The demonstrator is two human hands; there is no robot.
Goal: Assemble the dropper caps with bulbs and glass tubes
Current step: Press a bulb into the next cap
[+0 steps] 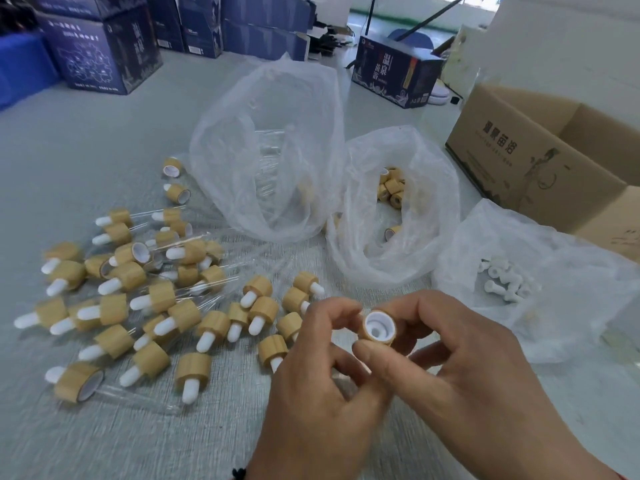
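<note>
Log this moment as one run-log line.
right hand: holds cap | left hand: fingers at cap | glass tube: not fitted

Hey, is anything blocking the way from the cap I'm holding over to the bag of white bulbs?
Nothing visible does. The cap, pinched by the right hand, has only bare table between it and the bulb bag on the right, whose mouth lies open.

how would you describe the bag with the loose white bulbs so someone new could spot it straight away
Start at the open brown cardboard box on the right. Just in front of it lies a low, crumpled clear plastic bag, to the right of the taller bag of wooden caps. It alone holds only a small cluster of white bulbs, with no wood-coloured pieces in it.
</note>
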